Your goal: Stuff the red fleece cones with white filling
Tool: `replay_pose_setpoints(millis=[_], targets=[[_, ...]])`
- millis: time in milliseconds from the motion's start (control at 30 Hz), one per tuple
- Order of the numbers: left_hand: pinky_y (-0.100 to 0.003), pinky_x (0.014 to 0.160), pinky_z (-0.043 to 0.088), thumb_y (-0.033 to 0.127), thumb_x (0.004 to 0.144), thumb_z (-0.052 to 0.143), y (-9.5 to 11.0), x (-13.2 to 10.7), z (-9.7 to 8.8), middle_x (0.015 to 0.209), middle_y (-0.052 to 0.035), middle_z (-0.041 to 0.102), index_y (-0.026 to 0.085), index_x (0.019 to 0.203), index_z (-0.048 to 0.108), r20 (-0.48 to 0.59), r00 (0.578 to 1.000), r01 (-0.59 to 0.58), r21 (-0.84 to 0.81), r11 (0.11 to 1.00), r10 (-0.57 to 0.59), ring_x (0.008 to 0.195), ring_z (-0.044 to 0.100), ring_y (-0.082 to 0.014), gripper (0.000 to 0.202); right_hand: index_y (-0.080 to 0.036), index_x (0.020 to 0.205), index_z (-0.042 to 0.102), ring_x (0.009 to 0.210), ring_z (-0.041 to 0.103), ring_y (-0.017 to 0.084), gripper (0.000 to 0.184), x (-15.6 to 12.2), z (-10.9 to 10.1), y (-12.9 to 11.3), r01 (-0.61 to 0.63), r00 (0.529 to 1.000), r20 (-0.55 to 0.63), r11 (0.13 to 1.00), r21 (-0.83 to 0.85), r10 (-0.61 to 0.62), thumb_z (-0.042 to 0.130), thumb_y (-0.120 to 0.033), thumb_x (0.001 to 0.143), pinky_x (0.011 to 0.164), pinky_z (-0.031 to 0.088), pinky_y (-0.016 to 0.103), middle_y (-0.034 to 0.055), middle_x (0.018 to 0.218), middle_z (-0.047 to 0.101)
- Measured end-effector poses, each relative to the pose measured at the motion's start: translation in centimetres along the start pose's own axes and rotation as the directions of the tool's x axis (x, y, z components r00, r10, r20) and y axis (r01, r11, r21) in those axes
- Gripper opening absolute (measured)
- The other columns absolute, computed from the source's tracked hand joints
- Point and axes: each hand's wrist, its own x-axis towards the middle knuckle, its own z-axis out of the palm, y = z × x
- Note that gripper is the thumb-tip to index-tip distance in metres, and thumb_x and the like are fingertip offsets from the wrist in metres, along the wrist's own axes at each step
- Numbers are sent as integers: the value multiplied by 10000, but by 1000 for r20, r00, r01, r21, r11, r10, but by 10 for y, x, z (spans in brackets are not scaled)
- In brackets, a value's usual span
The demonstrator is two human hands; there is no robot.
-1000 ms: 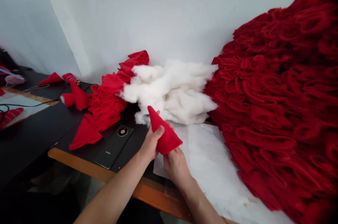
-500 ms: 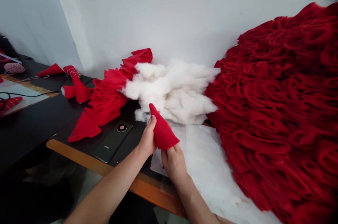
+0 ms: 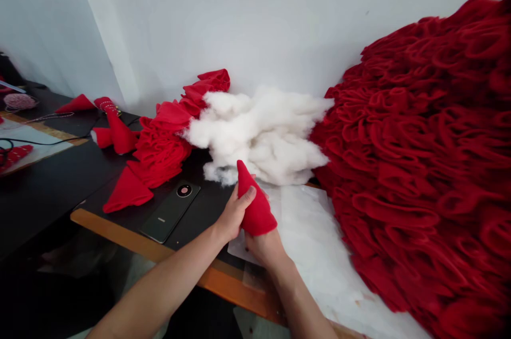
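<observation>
Both my hands hold a red felt cone (image 3: pixel 257 206) upright, its tip pointing away from me. My left hand (image 3: pixel 233 214) presses its fingers against the cone's left side, and my right hand (image 3: pixel 261 247) cups its wide end from below. The cone's open end is hidden by my hands. Just beyond the tip lies a mound of white polyester stuffing (image 3: pixel 255 139), not touching the cone. Under my right hand is a white sheet (image 3: pixel 305 222). A black smartphone (image 3: pixel 170 212) lies on the table to the left of my left hand.
Loose red felt pieces (image 3: pixel 159 142) are heaped left of the stuffing on a black, orange-edged table (image 3: pixel 159 256). A huge ruffled red fabric mass (image 3: pixel 411 158) fills the right side. A white wall (image 3: pixel 239 19) stands behind. More red pieces and a cable lie far left.
The cone's tip has swung to the right and stands more upright. My left fingers have moved across the cone's side.
</observation>
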Motion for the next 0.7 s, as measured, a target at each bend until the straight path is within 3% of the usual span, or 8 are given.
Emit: replay_pose_setpoints(millis=[100,167,267,367,433,500,600,700], targets=[[-315,727,504,441,763,682,7,8,-5,816,-49,657,180,1226,505,-157,988,-20,-69,997,9,738,649,-192,560,-279,1448,297,1069,585,309,559,5,-7,-13,65,997,40,997,-52,-63,387,-150,911,847,551,469,99,1197,572],[-284,696,506,459,756,683,13,13,-9,816,-40,649,187,1186,522,-218,976,-36,-149,988,3,698,635,-158,534,-230,1389,405,961,625,272,527,10,-11,-24,79,996,49,992,-101,-74,349,-73,889,748,583,394,125,1111,598],[-258,650,507,463,759,678,15,16,-11,791,-21,637,192,1129,540,-242,970,-26,-242,970,-35,646,620,-134,479,-176,1284,505,1006,592,253,418,17,-14,-34,54,996,-60,986,-157,-64,370,-70,903,767,569,360,160,1150,547],[-243,623,504,436,750,693,10,12,-7,779,-18,638,191,1109,555,-206,976,25,-218,976,-71,636,619,-132,455,-189,1126,604,877,610,225,311,18,-14,-30,75,981,-163,980,-183,-105,419,-94,894,699,568,332,117,1015,585],[-241,618,506,410,765,684,8,10,-5,772,-24,643,187,1079,576,-148,981,94,-201,975,-126,640,623,-134,400,-193,1054,631,784,611,211,302,17,-15,-26,83,975,-185,977,-196,-120,424,-74,869,638,565,316,89,910,599],[-234,602,505,401,801,643,9,10,-5,749,-29,644,169,993,604,-145,974,138,-238,961,-176,623,620,-128,304,-194,1045,631,822,607,214,303,17,-17,-27,69,974,-197,976,-208,-111,429,-59,865,667,566,330,90,925,591],[-234,588,507,418,861,555,17,16,-9,718,-32,646,150,857,610,-195,966,97,-334,938,-170,611,620,-128,274,-213,1171,573,1038,547,247,322,18,-19,-36,59,958,-258,966,-253,-126,478,-86,891,790,552,384,119,1136,510],[-252,620,518,463,882,502,24,22,-15,700,-36,641,137,774,598,-189,973,46,-402,915,-131,635,624,-139,357,-264,1238,526,1042,535,227,374,19,-18,-44,82,943,-289,955,-287,-168,511,-93,906,801,548,368,98,1142,486]])
